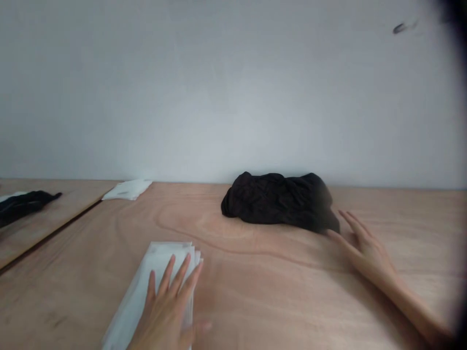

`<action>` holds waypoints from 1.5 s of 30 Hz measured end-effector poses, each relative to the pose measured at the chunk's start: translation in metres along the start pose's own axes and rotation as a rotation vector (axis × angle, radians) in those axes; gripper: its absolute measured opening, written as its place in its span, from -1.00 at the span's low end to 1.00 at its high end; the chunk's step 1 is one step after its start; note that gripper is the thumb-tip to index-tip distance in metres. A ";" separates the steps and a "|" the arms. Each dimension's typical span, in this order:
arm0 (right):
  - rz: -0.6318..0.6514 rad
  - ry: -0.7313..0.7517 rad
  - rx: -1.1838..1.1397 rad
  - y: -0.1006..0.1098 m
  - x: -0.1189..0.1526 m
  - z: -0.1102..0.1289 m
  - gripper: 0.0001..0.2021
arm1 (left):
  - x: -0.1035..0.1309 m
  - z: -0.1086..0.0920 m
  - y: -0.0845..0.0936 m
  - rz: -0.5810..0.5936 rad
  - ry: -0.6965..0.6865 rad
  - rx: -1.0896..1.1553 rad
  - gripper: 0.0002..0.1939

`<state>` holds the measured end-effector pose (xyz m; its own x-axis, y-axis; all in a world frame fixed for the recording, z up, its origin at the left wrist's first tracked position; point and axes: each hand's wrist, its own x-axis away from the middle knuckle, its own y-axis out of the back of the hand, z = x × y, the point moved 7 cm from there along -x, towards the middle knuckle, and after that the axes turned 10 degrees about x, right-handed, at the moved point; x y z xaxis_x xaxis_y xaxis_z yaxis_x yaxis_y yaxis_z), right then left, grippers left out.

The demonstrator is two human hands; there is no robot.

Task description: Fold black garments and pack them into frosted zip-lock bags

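My left hand (166,306) lies with fingers spread over a stack of white translucent bags or sheets (140,284) at the front of the table. Farther back, a crumpled bundle of black cloth (275,199) rests close to the wall. My right hand (365,248) is at the right end of that bundle, fingers apart and slightly blurred. Whether its fingertips touch the cloth I cannot tell.
The wooden tabletop (255,291) runs back to a pale wall (219,97). At the back left lies a small white packet or sheet (127,189) near a dark seam between boards. Another black cloth item (27,204) is at the far left.
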<state>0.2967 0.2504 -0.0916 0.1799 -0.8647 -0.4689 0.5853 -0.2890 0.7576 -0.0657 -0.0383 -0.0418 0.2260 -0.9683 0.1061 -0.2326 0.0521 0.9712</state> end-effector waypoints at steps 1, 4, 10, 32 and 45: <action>0.010 0.000 -0.003 0.001 0.002 0.000 -0.32 | 0.019 0.009 -0.012 0.059 0.032 -0.003 -0.13; 0.066 0.024 0.017 -0.004 0.005 0.001 -0.33 | 0.040 0.025 -0.030 0.118 0.041 0.017 -0.20; -0.030 0.055 0.059 -0.008 0.004 -0.002 -0.36 | 0.002 0.052 -0.020 0.025 0.004 0.007 -0.40; -0.099 0.181 0.188 0.011 -0.026 0.012 -0.72 | -0.198 -0.105 0.036 -0.351 -0.569 0.072 -0.76; 0.546 0.261 -0.057 0.078 0.088 0.070 -0.84 | -0.029 -0.056 0.024 0.062 -0.291 0.468 -0.56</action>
<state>0.3024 0.1232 -0.0417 0.6499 -0.7504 -0.1207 0.3940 0.1968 0.8978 -0.0248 0.0044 -0.0094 -0.0568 -0.9979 0.0324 -0.6476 0.0615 0.7595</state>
